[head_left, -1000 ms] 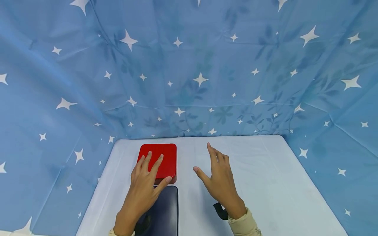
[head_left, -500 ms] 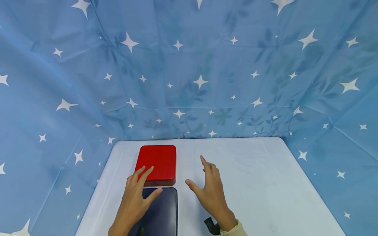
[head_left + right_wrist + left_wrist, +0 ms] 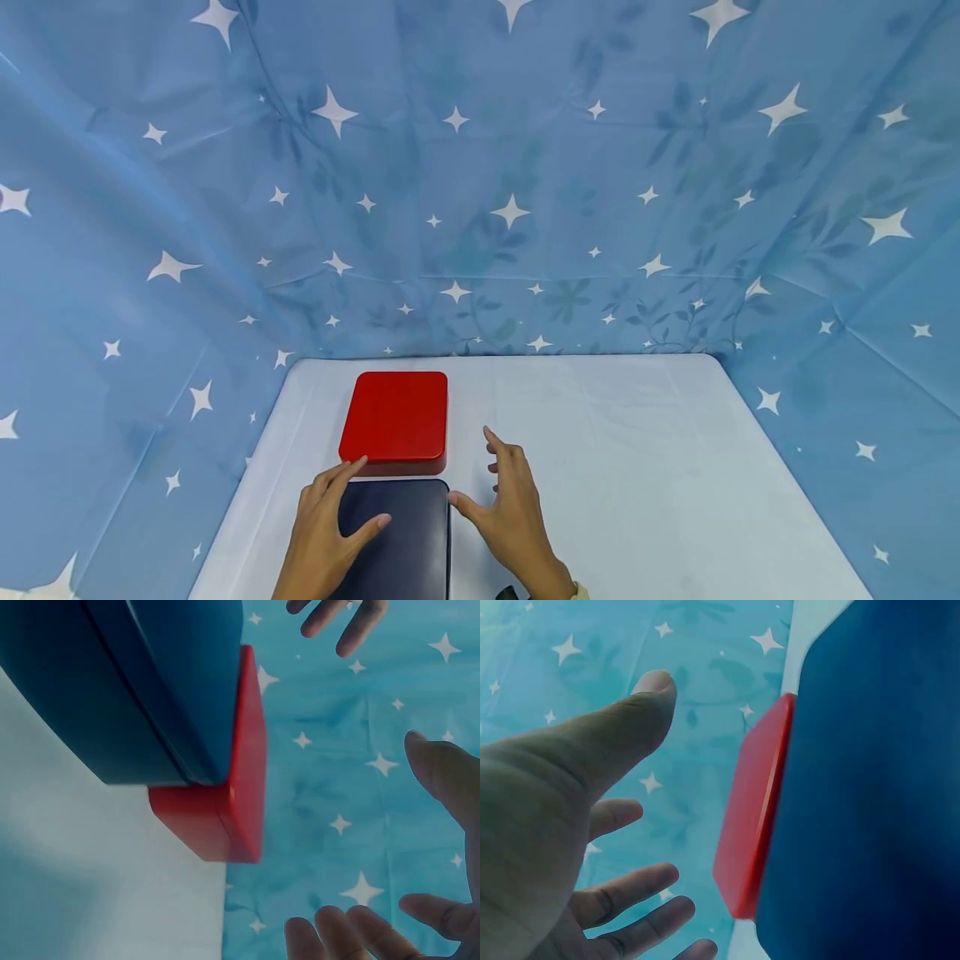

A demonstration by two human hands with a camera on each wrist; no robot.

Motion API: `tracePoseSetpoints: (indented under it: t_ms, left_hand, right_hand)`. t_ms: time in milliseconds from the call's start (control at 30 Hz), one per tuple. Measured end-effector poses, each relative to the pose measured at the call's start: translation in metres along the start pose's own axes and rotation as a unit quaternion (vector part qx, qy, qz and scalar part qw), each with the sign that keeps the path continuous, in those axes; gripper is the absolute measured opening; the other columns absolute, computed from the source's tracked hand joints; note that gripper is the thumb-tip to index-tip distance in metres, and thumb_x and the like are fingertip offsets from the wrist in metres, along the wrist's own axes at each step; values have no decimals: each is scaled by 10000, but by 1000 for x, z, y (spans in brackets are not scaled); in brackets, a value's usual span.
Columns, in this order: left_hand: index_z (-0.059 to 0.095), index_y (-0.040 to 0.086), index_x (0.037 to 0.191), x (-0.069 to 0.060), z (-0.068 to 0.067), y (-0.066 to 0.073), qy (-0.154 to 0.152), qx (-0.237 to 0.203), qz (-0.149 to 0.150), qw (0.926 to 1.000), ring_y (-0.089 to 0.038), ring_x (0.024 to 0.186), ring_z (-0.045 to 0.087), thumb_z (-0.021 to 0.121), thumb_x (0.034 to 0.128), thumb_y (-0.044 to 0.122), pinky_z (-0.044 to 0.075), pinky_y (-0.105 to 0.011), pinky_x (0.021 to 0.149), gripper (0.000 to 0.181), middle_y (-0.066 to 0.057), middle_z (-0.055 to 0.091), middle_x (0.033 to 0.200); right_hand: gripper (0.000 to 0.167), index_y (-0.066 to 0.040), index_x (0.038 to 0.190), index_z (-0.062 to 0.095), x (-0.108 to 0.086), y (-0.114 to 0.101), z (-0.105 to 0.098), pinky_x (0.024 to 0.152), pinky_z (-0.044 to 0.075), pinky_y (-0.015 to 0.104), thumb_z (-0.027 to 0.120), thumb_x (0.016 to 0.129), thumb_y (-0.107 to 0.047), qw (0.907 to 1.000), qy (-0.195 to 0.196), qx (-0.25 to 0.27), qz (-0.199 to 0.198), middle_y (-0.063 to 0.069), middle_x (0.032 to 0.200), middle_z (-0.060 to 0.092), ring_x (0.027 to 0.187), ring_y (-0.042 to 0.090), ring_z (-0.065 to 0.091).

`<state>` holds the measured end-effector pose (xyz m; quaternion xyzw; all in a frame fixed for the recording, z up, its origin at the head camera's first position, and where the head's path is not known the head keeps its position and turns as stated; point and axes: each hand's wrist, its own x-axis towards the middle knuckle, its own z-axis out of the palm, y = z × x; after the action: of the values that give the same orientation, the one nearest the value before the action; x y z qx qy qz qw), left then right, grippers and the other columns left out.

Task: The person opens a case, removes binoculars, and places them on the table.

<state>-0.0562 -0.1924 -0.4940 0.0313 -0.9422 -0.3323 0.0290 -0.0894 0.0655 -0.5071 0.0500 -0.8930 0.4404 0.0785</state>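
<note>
A dark blue box point(image 3: 401, 542) with rounded corners lies at the near left of the table, and a red box point(image 3: 397, 417) sits just beyond it. My left hand point(image 3: 318, 529) hovers over the dark box's left side, fingers spread and thumb out, holding nothing. Beside that box's right edge my right hand point(image 3: 510, 517) is held with fingers apart, also holding nothing. In the left wrist view the dark box point(image 3: 862, 795) fills the right side, with the red box point(image 3: 754, 817) behind it. The right wrist view shows the dark box point(image 3: 150, 690) and the red box point(image 3: 244, 772) past the thumb.
A white-covered table point(image 3: 660, 483) extends to the right of both boxes. Blue cloth point(image 3: 510, 167) with white stars hangs behind it and at both sides. A small black item point(image 3: 507, 593) shows by the right wrist at the bottom edge.
Both hands have drawn back toward the near edge, the left one off the red box and over the dark one. My right hand has also moved left, toward the dark box.
</note>
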Motion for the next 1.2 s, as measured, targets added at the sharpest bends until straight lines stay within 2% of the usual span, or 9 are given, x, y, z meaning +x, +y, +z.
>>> tracePoseSetpoints:
  t_ms: [267,400,600,833,1067,1200]
  left_hand:
    - [474,174,1611,-6,0,-18,-225,83,-329,9992,-461,1362,456,917,806,468,453,-729,1097,965,-209,489,1571]
    - [475,157,1607,-7,0,-25,-304,84,-372,9988,-479,1368,456,929,784,477,456,-733,1089,993,-232,498,1550]
    - [505,110,1572,-9,2,-37,-340,105,-496,9981,-503,1359,458,947,754,485,458,-733,1079,1002,-269,512,1517]
    - [517,113,1562,-7,4,-44,-423,152,-645,9969,-530,1338,464,969,716,475,469,-745,1055,1025,-293,518,1500]
    - [522,96,1555,-7,9,-50,-514,166,-777,9955,-533,1304,494,986,689,467,472,-756,1046,1051,-303,531,1491]
    - [537,97,1545,-8,11,-54,-551,130,-862,9947,-479,1223,550,996,676,452,535,-703,1004,1044,-302,547,1463]
  right_hand:
    - [1044,-242,1619,422,-10,5,13,809,585,296,990,747,-316,9992,-213,326,16,15,1341,578,1074,124,580]
    - [1047,-273,1615,420,-14,8,18,805,575,289,994,739,-312,9986,-275,443,30,-1,1335,573,1063,132,588]
    - [1048,-316,1606,419,-21,14,28,799,574,285,997,732,-299,9976,-351,598,-19,-16,1321,569,1062,206,612]
    - [1063,-276,1597,453,-25,20,38,764,519,232,1014,696,-318,9971,-514,544,121,40,1319,577,1058,223,618]
    - [1050,-240,1578,486,-27,21,45,736,503,227,1015,679,-365,9943,-840,454,465,91,1271,579,1030,194,602]
    - [1036,-224,1564,502,-31,25,51,722,502,218,1013,675,-371,9944,-849,522,353,84,1245,582,997,207,611]
